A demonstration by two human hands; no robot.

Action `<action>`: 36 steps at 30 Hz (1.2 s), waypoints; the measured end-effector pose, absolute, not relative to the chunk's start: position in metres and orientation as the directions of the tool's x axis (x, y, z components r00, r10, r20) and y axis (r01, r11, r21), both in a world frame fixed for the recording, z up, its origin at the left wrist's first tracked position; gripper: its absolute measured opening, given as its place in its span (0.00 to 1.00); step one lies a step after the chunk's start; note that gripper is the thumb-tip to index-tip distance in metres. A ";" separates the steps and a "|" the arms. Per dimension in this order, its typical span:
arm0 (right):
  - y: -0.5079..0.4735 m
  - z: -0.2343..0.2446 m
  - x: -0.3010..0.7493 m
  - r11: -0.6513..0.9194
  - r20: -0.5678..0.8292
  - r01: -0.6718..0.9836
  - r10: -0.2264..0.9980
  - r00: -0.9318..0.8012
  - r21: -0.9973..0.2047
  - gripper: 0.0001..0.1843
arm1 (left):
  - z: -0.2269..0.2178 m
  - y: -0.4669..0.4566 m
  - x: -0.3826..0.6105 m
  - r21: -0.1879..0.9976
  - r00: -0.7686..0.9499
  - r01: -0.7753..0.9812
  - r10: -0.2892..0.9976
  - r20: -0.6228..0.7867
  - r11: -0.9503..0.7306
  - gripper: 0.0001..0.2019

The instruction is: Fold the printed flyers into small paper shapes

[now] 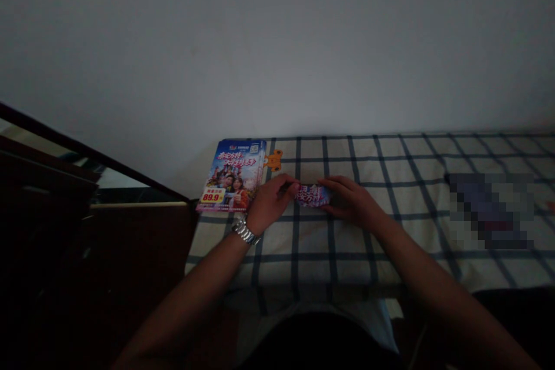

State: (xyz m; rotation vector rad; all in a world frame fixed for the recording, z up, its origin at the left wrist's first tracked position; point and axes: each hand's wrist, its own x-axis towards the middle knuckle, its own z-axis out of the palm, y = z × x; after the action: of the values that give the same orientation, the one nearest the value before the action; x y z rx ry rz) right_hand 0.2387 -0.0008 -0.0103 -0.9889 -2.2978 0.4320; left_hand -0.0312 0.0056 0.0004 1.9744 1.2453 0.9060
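Both hands hold a small folded flyer (pixel 313 195) just above the checked tablecloth. It is pink and blue with printed characters and looks creased or layered. My left hand (pixel 271 199), a silver watch on its wrist, pinches the flyer's left end. At the opposite end, the fingers of my right hand (pixel 353 202) are closed on its edge. A stack of printed flyers (pixel 232 176) lies left of my left hand, its top sheet showing "89.9". My left hand and wrist overlap the stack's right side in view.
The checked tablecloth (pixel 390 185) covers a table set against a plain wall (pixel 303 40). An orange bear-shaped figure (pixel 274 160) lies beside the stack. On the right is a dark, pixelated object (pixel 488 211). Dark furniture (pixel 43 185) stands left of the table.
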 end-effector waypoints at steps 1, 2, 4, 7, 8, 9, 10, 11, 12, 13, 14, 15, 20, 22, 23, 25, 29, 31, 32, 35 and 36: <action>-0.001 -0.009 0.238 0.670 0.393 0.543 0.740 -0.545 -0.507 0.34 | 0.002 0.005 -0.032 0.753 0.335 0.511 0.903 0.269 -0.414 0.13; -0.002 -0.008 0.238 0.668 0.394 0.540 0.741 -0.544 -0.512 0.34 | 0.003 0.004 -0.032 0.716 0.364 0.517 0.878 0.312 -0.469 0.15; -0.003 -0.006 0.238 0.658 0.394 0.537 0.749 -0.533 -0.528 0.34 | 0.006 0.003 -0.033 0.650 0.459 0.513 0.819 0.344 -0.560 0.26; -0.003 -0.005 0.238 0.642 0.384 0.535 0.763 -0.521 -0.550 0.33 | 0.006 0.002 -0.032 0.608 0.521 0.507 0.779 0.348 -0.611 0.31; -0.003 -0.005 0.238 0.639 0.380 0.534 0.765 -0.520 -0.554 0.33 | 0.006 0.002 -0.032 0.606 0.526 0.506 0.777 0.347 -0.613 0.30; -0.003 -0.005 0.238 0.637 0.376 0.535 0.766 -0.522 -0.555 0.33 | 0.005 0.002 -0.031 0.607 0.527 0.506 0.777 0.346 -0.613 0.28; -0.003 -0.005 0.238 0.638 0.374 0.534 0.765 -0.525 -0.554 0.33 | 0.004 0.003 -0.031 0.608 0.524 0.507 0.778 0.345 -0.611 0.27; -0.003 -0.005 0.237 0.640 0.374 0.534 0.763 -0.527 -0.553 0.34 | 0.003 0.003 -0.031 0.608 0.521 0.510 0.781 0.344 -0.608 0.26; -0.003 -0.006 0.237 0.644 0.377 0.535 0.760 -0.529 -0.547 0.34 | 0.002 0.003 -0.030 0.607 0.518 0.514 0.784 0.342 -0.605 0.26; -0.002 -0.007 0.237 0.650 0.384 0.539 0.756 -0.530 -0.535 0.35 | 0.001 0.003 -0.030 0.609 0.515 0.517 0.787 0.339 -0.601 0.26; -0.002 -0.008 0.237 0.658 0.392 0.544 0.750 -0.532 -0.521 0.35 | 0.000 0.003 -0.030 0.609 0.517 0.520 0.788 0.333 -0.599 0.26; -0.001 -0.009 0.237 0.664 0.400 0.550 0.746 -0.532 -0.507 0.35 | -0.001 0.003 -0.030 0.609 0.517 0.519 0.788 0.334 -0.600 0.26; 0.000 -0.011 0.237 0.663 0.412 0.552 0.748 -0.520 -0.507 0.34 | -0.002 0.003 -0.029 0.606 0.507 0.511 0.783 0.360 -0.609 0.25; -0.001 -0.010 0.236 0.655 0.413 0.545 0.755 -0.510 -0.523 0.32 | -0.001 0.003 -0.029 0.614 0.500 0.506 0.786 0.364 -0.606 0.24; -0.001 -0.009 0.236 0.651 0.413 0.545 0.758 -0.505 -0.529 0.31 | -0.001 0.003 -0.028 0.618 0.497 0.506 0.789 0.362 -0.602 0.23; -0.001 -0.007 0.235 0.646 0.410 0.546 0.763 -0.500 -0.534 0.29 | -0.001 0.002 -0.027 0.624 0.495 0.506 0.793 0.354 -0.595 0.23; -0.001 -0.007 0.233 0.637 0.407 0.546 0.770 -0.492 -0.544 0.25 | 0.001 0.001 -0.025 0.632 0.495 0.495 0.791 0.360 -0.597 0.21; -0.001 -0.009 0.233 0.628 0.398 0.548 0.777 -0.489 -0.553 0.25 | 0.001 0.000 -0.025 0.635 0.499 0.484 0.786 0.366 -0.602 0.20; -0.001 -0.009 0.233 0.623 0.390 0.548 0.780 -0.490 -0.558 0.25 | 0.001 0.000 -0.025 0.639 0.502 0.480 0.785 0.362 -0.601 0.20; -0.002 -0.009 0.233 0.623 0.381 0.532 0.778 -0.500 -0.574 0.25 | 0.000 0.001 -0.026 0.670 0.525 0.442 0.778 0.347 -0.597 0.20; -0.002 -0.009 0.233 0.629 0.385 0.521 0.772 -0.505 -0.577 0.24 | 0.000 0.001 -0.026 0.690 0.532 0.421 0.776 0.339 -0.590 0.19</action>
State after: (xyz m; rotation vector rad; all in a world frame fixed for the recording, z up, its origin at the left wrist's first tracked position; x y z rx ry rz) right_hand 0.2325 -0.0023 -0.0086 -1.0075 -2.2229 0.5208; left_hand -0.0262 0.0009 0.0002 2.2335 0.9679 0.8689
